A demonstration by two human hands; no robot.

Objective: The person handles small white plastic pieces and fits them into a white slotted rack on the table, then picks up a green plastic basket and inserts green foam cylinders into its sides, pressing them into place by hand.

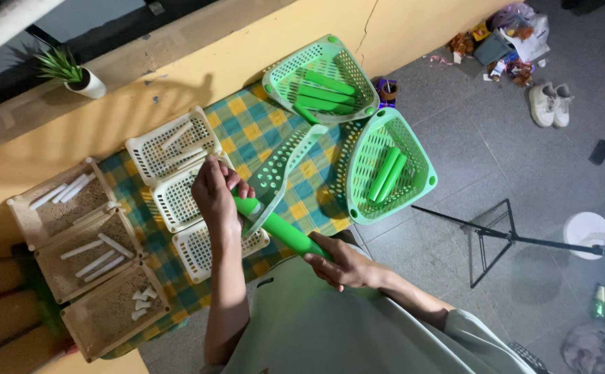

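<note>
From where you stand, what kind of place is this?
Probably an improvised sorting or assembly spot in a home or small workshop: a small table with a checked cloth against a yellow wall, green baskets of parts, shoes on the tiled floor.

I find little bare counter (247, 128): white trays (171, 149) and brown trays (60, 208) crowd the left, two green baskets (385, 166) block the far right. A checked strip between trays and baskets lies open, with the green scoop (285, 163) across it.
</note>
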